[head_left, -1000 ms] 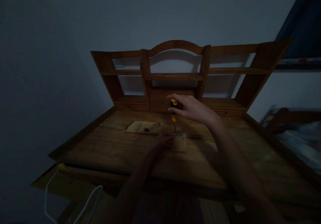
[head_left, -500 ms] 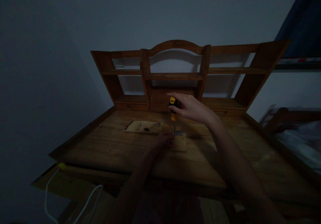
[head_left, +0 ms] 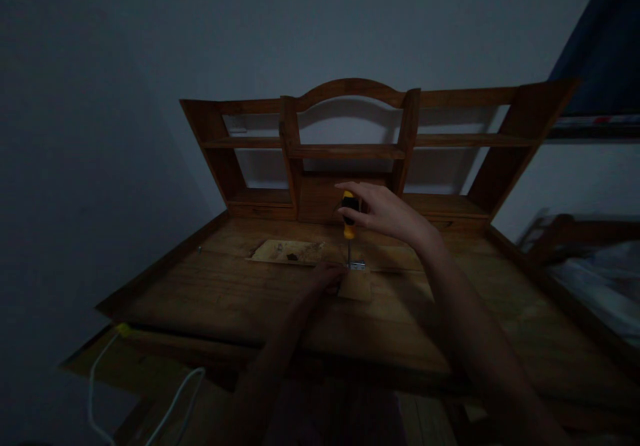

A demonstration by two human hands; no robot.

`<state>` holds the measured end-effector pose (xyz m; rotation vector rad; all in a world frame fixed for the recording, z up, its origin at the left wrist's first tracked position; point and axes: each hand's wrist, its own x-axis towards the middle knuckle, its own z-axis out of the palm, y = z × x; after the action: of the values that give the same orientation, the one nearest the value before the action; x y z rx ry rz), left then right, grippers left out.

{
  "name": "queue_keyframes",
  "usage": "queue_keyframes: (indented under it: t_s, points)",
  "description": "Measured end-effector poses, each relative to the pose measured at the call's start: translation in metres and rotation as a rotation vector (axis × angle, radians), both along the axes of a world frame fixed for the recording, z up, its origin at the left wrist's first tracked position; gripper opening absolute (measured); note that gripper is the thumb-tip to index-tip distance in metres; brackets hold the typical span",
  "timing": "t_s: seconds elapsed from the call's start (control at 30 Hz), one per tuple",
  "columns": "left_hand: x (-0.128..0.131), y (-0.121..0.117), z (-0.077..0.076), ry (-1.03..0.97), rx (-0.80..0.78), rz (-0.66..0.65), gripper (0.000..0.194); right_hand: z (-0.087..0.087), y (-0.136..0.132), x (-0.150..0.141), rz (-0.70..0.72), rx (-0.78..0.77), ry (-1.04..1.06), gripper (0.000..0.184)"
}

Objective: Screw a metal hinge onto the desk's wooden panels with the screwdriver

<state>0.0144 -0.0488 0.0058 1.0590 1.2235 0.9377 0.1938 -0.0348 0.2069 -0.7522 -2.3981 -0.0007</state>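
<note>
Head view, dim light: closest, at the lower left, a white cable (head_left: 91, 393) hangs in loops below the front edge of the wooden table (head_left: 225, 306), with a small yellow piece (head_left: 123, 329) at its upper end. Both forearms reach in over that edge.

The left hand (head_left: 327, 277) rests low on the tabletop, its fingers at the left side of a small wooden piece (head_left: 356, 289); it is too dark to tell whether they pinch it or only press against it. A metal plate (head_left: 357, 266) lies across the far end of this piece, near the middle of the table. Above the plate, the right hand (head_left: 383, 211) grasps a yellow-and-black screwdriver (head_left: 349, 233) by its handle, thumb on the near side and a finger stretched over the top. The screwdriver stands nearly upright, tip down at the plate's left end, just beside the left fingertips.

Slightly farther back and to the left lies a pale board (head_left: 267, 251) with a dark mark. Behind everything on the tabletop rises a wooden shelf unit (head_left: 347, 151) with an arched top, against the wall (head_left: 320, 26).
</note>
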Motion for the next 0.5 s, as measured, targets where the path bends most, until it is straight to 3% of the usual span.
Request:
queue_keyframes:
  t_s: [0.17, 0.3, 0.5]
  points:
    - [0.0011, -0.0014, 0.0048, -0.009, -0.023, -0.008, 0.032, 0.0005, 0.0000, 0.0007, 0.005, -0.032, -0.020, 0.062]
    - [0.0025, -0.0037, 0.0090, -0.005, -0.040, 0.001, 0.032, -0.0002, 0.0009, 0.0007, 0.011, -0.003, 0.005, 0.055]
    - [0.0022, 0.0018, -0.0003, -0.011, -0.039, 0.040, 0.027, -0.0016, 0.0028, -0.0013, -0.030, 0.010, -0.003, 0.054]
